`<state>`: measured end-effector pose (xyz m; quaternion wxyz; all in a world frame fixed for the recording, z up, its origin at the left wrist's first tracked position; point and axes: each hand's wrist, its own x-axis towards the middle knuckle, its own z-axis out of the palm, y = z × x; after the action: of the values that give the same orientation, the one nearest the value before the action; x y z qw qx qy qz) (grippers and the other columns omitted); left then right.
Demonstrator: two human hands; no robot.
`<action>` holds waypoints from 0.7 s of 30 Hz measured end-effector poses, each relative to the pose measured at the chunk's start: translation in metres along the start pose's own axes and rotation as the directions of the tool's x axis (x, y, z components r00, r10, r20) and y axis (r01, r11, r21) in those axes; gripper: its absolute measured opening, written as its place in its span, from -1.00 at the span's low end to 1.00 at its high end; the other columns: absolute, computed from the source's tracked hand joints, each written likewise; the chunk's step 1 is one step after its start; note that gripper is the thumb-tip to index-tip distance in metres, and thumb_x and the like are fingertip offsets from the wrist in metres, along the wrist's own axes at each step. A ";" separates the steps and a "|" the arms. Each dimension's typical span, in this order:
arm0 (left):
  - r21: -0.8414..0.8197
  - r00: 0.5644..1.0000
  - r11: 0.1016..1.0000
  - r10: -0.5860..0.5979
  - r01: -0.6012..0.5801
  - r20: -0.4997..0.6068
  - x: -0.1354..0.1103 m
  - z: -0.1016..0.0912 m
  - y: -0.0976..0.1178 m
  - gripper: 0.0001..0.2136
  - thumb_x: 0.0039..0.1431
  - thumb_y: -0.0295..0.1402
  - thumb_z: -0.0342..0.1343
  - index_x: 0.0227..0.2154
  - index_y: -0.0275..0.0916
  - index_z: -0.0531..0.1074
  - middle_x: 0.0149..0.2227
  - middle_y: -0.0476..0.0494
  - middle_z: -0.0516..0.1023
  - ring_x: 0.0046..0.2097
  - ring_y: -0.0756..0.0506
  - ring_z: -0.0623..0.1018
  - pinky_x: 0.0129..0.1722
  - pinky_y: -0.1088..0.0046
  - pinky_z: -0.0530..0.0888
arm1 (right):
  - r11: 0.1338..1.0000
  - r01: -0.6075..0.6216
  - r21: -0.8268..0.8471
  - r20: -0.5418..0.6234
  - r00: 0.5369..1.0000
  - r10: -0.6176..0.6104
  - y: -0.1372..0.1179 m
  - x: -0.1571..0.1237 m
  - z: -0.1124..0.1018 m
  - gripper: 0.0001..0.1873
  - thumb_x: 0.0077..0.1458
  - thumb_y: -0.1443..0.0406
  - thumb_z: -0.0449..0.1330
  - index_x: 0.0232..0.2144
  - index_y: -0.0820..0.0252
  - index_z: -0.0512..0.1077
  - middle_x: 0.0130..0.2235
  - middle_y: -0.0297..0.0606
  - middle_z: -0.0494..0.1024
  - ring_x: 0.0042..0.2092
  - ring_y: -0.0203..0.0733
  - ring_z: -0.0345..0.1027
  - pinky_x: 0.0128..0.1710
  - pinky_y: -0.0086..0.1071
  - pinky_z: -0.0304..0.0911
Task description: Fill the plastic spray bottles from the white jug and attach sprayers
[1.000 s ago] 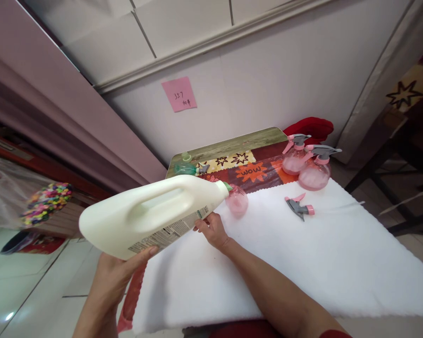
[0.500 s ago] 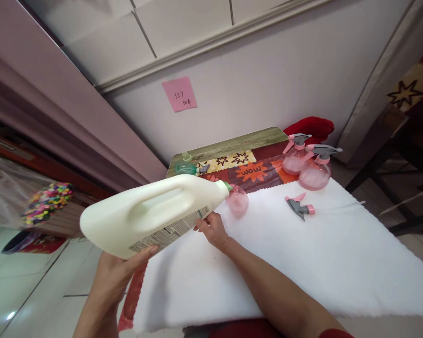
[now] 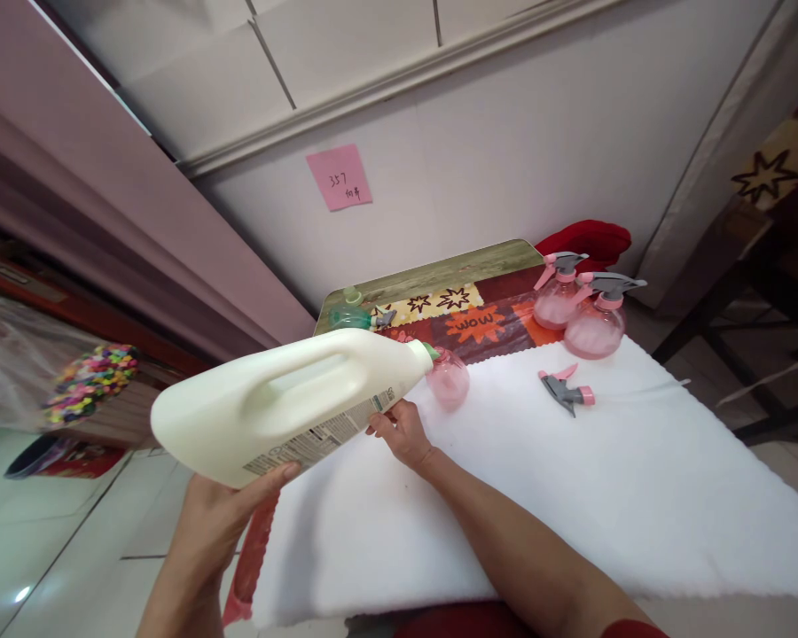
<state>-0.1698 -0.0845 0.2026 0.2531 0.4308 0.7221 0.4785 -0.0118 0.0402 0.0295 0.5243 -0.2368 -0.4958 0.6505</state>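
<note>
A large cream-white detergent jug [image 3: 293, 399] is tilted over the table, its green spout [image 3: 431, 353] at the mouth of a round pink spray bottle [image 3: 449, 386] without its head. From below, my left hand [image 3: 230, 505] grips the jug's base end, thumb along the label. My right hand [image 3: 399, 434] is closed on the jug's underside near its neck; some of its fingers are hidden behind it. To the right, a loose grey-and-pink spray head [image 3: 564, 390] lies on the white fluffy cloth [image 3: 545, 478], its clear tube stretching rightward.
Two pink spray bottles [image 3: 595, 330] with heads on stand at the back right. Lying near the back left edge is a green spray bottle [image 3: 354, 317], beside a small pale-green cap [image 3: 352, 295]. Behind the table rises a wall with a pink note [image 3: 339, 177].
</note>
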 end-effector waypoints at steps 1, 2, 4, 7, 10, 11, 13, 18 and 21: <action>-0.002 1.000 1.000 0.000 0.000 0.000 0.000 0.000 0.000 -0.40 -0.22 -0.20 0.56 -0.02 -0.20 0.62 -0.04 -0.21 0.73 0.09 -0.40 0.64 0.15 0.06 0.57 | 1.000 0.002 0.004 -0.001 1.000 -0.002 0.000 0.000 0.000 -0.54 0.06 -0.09 0.32 -0.32 0.20 0.51 -0.45 -0.18 0.65 -0.41 -0.07 0.58 -0.43 -0.31 0.46; -0.002 1.000 1.000 -0.002 0.002 0.000 0.000 0.000 0.000 -0.39 -0.22 -0.21 0.56 -0.02 -0.20 0.62 -0.05 -0.20 0.73 0.09 -0.40 0.64 0.15 0.05 0.57 | 1.000 0.005 0.005 -0.002 1.000 -0.005 0.000 0.000 0.000 -0.54 0.06 -0.09 0.33 -0.32 0.20 0.51 -0.45 -0.18 0.64 -0.41 -0.07 0.58 -0.43 -0.31 0.45; -0.004 1.000 1.000 -0.004 0.004 0.005 0.000 0.000 0.000 -0.39 -0.20 -0.22 0.55 0.00 -0.19 0.61 -0.05 -0.20 0.73 0.09 -0.39 0.64 0.17 0.02 0.55 | 1.000 0.008 0.004 0.001 1.000 -0.008 -0.001 0.000 0.000 -0.55 0.07 -0.08 0.33 -0.33 0.20 0.51 -0.45 -0.18 0.64 -0.41 -0.06 0.59 -0.43 -0.31 0.45; -0.002 1.000 1.000 0.006 -0.006 0.003 0.000 0.001 0.000 -0.38 -0.20 -0.22 0.55 0.01 -0.19 0.61 0.00 -0.21 0.71 0.11 -0.39 0.63 0.17 0.03 0.54 | 1.000 -0.001 -0.009 0.005 1.000 0.001 -0.001 0.000 -0.001 -0.57 0.08 -0.07 0.32 -0.34 0.19 0.51 -0.46 -0.19 0.65 -0.40 -0.06 0.59 -0.43 -0.31 0.46; -0.003 1.000 1.000 0.017 -0.017 -0.001 0.000 0.001 0.001 -0.37 -0.21 -0.21 0.56 0.01 -0.19 0.61 0.02 -0.21 0.70 0.13 -0.40 0.62 0.17 0.06 0.55 | 1.000 0.004 -0.018 0.003 1.000 -0.004 -0.001 0.000 -0.001 -0.58 0.09 -0.06 0.32 -0.34 0.19 0.51 -0.47 -0.20 0.64 -0.40 -0.06 0.60 -0.43 -0.31 0.46; -0.003 1.000 1.000 0.015 -0.015 -0.003 0.000 0.001 0.001 -0.37 -0.21 -0.21 0.55 0.02 -0.19 0.60 0.02 -0.21 0.70 0.13 -0.40 0.62 0.17 0.07 0.55 | 1.000 0.007 -0.017 0.001 1.000 -0.007 -0.001 0.000 -0.001 -0.58 0.08 -0.06 0.32 -0.34 0.20 0.51 -0.46 -0.20 0.65 -0.40 -0.06 0.60 -0.43 -0.31 0.46; -0.003 1.000 1.000 0.008 -0.008 -0.007 0.000 0.001 0.001 -0.37 -0.20 -0.21 0.55 0.03 -0.19 0.60 0.02 -0.21 0.70 0.13 -0.40 0.62 0.19 0.05 0.54 | 1.000 0.007 -0.014 -0.003 1.000 -0.007 0.000 0.000 -0.001 -0.58 0.08 -0.05 0.32 -0.33 0.20 0.52 -0.45 -0.20 0.65 -0.40 -0.06 0.60 -0.43 -0.31 0.47; -0.015 1.000 1.000 0.006 -0.006 0.003 0.000 -0.001 -0.002 -0.34 -0.19 -0.24 0.55 0.07 -0.18 0.58 0.03 -0.20 0.70 0.13 -0.40 0.61 0.20 0.01 0.52 | 1.000 0.001 -0.025 0.000 1.000 -0.001 0.000 0.000 -0.001 -0.60 0.09 -0.03 0.32 -0.35 0.20 0.51 -0.47 -0.19 0.65 -0.40 -0.06 0.59 -0.43 -0.32 0.46; -0.018 1.000 1.000 0.009 -0.009 0.005 0.000 -0.001 -0.003 -0.33 -0.18 -0.24 0.55 0.09 -0.17 0.57 0.05 -0.19 0.69 0.15 -0.39 0.60 0.21 0.03 0.52 | 1.000 0.010 -0.016 0.000 1.000 -0.010 -0.001 0.000 -0.001 -0.59 0.08 -0.05 0.32 -0.35 0.20 0.51 -0.46 -0.18 0.64 -0.41 -0.06 0.59 -0.44 -0.32 0.45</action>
<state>-0.1717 -0.0851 0.2007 0.2565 0.4329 0.7151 0.4852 -0.0111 0.0407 0.0300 0.5257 -0.2388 -0.5020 0.6440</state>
